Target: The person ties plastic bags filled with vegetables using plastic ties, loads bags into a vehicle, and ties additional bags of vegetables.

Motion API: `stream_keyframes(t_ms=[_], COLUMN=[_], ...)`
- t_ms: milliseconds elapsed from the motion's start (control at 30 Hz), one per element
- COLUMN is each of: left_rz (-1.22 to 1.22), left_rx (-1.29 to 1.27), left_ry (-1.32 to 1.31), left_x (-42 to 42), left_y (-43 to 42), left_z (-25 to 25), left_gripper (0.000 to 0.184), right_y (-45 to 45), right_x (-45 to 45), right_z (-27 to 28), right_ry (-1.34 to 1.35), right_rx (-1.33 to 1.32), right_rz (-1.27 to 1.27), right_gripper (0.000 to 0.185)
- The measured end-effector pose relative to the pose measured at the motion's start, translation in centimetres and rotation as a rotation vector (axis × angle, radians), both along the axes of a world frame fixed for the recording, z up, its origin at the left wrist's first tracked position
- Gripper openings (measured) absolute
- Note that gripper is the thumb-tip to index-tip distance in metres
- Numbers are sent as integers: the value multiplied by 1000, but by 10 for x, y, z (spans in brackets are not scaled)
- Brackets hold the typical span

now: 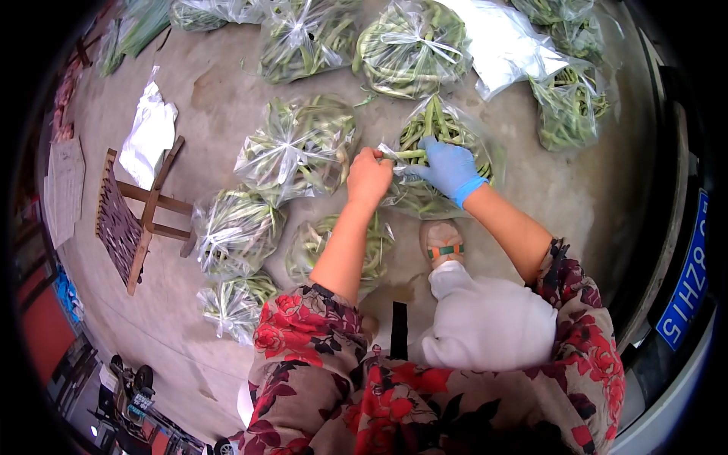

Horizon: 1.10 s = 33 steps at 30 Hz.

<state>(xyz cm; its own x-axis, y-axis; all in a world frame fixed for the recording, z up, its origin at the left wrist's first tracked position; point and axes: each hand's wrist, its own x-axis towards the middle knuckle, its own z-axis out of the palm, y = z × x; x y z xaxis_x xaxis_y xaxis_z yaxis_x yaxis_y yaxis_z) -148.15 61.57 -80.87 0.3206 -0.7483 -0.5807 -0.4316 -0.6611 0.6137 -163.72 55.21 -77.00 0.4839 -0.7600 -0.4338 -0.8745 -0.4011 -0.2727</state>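
An open clear plastic bag [491, 144] of long green beans [444, 121] lies on the floor in front of me. My left hand [370, 178] is bare, its fingers closed at the bag's left edge, pinching the plastic. My right hand [452, 168], in a blue glove, rests on the beans inside the bag's opening, its fingers curled against them. A tied bag of beans [296, 148] stands just left of my left hand. Another bag of beans [311, 243] sits partly behind my left forearm.
Several tied bags [413, 49] line the far side, beside white plastic sheeting [508, 45]. More bags [239, 231] stand at the left, near a wooden stool [140, 220] with a woven seat. A vehicle with a blue plate [686, 273] is at the right. My sandalled foot [444, 243] is below the open bag.
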Motion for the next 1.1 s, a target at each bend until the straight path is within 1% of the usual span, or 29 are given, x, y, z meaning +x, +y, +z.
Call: stream_keyframes(t_ms=[100,133,233,267,367,400,500,533,567,633,667,733,767,833,867,967,1000,1067,1100], left_rz=[88,79,36,56,216,290,259,115,-58,-341,-319,-280,-205,-61,-32,386,498,537,560], left_rx=[88,8,-80,-190,-351,-343,-313,-165,-125,-91,-138,-232,-317,-473,-628,-526,-438,-439,-430], left_ry=[61,-60,-145,-239,80,169,302,223,69,-352,-369,-397,-324,-172,-27,919,1086,1282,1381], left_x=[-9,-16,-20,-20,-9,-6,-8,-11,-19,-44,-46,-54,-52,-39,-32,-26,-22,-8,-2], left_y=[2,4,-3,-6,-9,-7,-3,0,1,3,3,4,3,7,9,16,14,8,5], left_z=[14,10,14,13,16,12,26,34,40,48,44,32,31,30,43,62,73,90,103], left_gripper=[40,34,31,26,23,23,33,42,46,34,30,23,20,15,9,6,9,10,11], right_y=[-2,2,20,21,25,25,23,23,23,24,23,23,23,26,28,22,19,10,4], right_x=[-24,-28,-49,-50,-74,-83,-97,-99,-99,-91,-88,-82,-81,-89,-94,-108,-122,-158,-164], right_z=[10,11,-10,-3,-9,-10,-13,-15,-17,-17,-15,14,28,41,44,47,35,-1,-1], right_ry=[-180,-155,-93,-24,-82,-62,12,48,83,143,178,23,-57,-221,-301,95,135,219,104], right_rx=[104,111,62,82,-47,-79,-169,-198,-230,-172,-145,-99,-76,-346,-476,-350,-283,-148,-56], right_rz=[-98,-88,-70,-78,-32,-32,-29,-32,-34,-32,-32,-115,-158,-261,-308,-550,-555,-565,-658], right_gripper=[55,46,36,26,23,21,17,16,15,17,18,25,28,42,49,48,45,40,37])
